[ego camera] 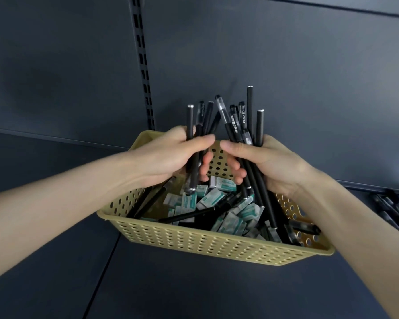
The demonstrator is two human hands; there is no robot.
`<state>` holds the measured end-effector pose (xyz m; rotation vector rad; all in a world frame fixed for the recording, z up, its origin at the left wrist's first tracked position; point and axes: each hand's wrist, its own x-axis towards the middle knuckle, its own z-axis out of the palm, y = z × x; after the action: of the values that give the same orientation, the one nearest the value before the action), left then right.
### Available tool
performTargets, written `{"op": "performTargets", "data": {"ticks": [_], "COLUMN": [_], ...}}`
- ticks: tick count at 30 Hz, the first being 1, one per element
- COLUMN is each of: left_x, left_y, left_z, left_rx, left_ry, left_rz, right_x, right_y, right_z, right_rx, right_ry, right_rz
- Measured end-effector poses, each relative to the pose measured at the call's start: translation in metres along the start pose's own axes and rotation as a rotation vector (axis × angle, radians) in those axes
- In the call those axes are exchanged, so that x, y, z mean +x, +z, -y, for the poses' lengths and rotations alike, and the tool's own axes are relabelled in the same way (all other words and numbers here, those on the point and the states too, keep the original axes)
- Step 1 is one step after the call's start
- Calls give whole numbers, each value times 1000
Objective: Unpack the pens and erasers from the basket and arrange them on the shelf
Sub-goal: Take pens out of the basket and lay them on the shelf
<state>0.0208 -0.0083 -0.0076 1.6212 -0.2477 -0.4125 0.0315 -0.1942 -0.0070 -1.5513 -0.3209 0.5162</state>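
Dark grey shelf (194,291), matching back panel (263,54). A slotted upright (143,54) rises behind the far left corner of the basket (217,249). The basket is tan and perforated, and sits on the shelf at an angle.

Left hand (171,155): over the basket's far left part. Its fingers are curled round the left bundle (200,116) of black pens, with the thumb pressed across the front. The fingertips are partly hidden behind the barrels.

Right hand (270,162): over the basket's far right part. Its fingers are wrapped round the right bundle (249,116), with the thumb laid over the front.

The thumb tips are very close; I cannot tell whether they touch.

Both bundles stand roughly upright and fan out above the fists. Their lower ends reach down into the basket. The barrels overlap, so neither bundle can be counted.

Inside the basket, erasers (217,196) in white-and-green sleeves lie heaped, their print too blurred to read. Loose pens (189,216) lie across them. The right forearm covers part of the basket's right rim.

Right of the basket, a row of pens (392,206) lies on the shelf, blurred and cut off by the frame edge.
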Motion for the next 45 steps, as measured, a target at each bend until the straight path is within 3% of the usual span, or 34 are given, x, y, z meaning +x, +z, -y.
{"op": "performTargets", "data": {"ticks": [8, 16, 29, 36, 45], "left_x": [-16, -35, -52, -44, 29], "left_y": [29, 96, 337, 439, 471], "left_z": [-17, -43, -7, 16, 43], "left_rx": [-240, -250, -238, -221, -206], "left_ry": [184, 371, 267, 191, 130], "left_rz": [-212, -34, 221, 179, -79], "right_x": [-11, -89, -318, -391, -354], "right_y": [13, 10, -83, -151, -235], "right_z": [21, 36, -43, -80, -101], "right_rx": [122, 168, 182, 161, 107], "right_ry": [-86, -326, -286, -191, -113], "right_rz": [-122, -298, -587, -560, -570]}}
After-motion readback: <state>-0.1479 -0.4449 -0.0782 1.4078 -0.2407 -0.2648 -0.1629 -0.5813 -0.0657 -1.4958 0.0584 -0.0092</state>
